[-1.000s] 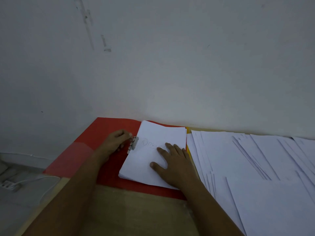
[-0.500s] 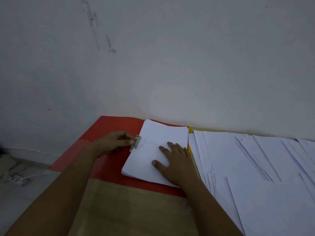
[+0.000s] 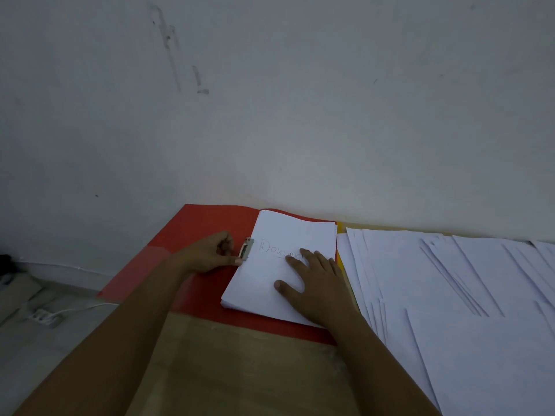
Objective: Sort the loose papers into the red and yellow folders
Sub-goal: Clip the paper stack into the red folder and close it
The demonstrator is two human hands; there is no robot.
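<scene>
The red folder (image 3: 207, 223) lies open on the table against the wall. On its right half rests a stack of white paper (image 3: 288, 235) with handwriting on the top sheet. My left hand (image 3: 207, 255) pinches the metal clip (image 3: 247, 249) at the stack's left edge. My right hand (image 3: 315, 280) lies flat, fingers spread, on the stack's near right part. Just right of the stack shows a thin strip of the yellow folder (image 3: 340, 232), mostly hidden under loose white papers (image 3: 450, 280) fanned out to the right.
A brown table surface (image 3: 240, 370) fills the foreground. The white wall (image 3: 300, 115) stands right behind the folders. Down on the floor at the left lie a power strip (image 3: 45, 316) and a white cable.
My left hand has shifted slightly at the metal clip, thumb and fingers now pinching its lower end. My right hand has stayed pressed on the stack.
</scene>
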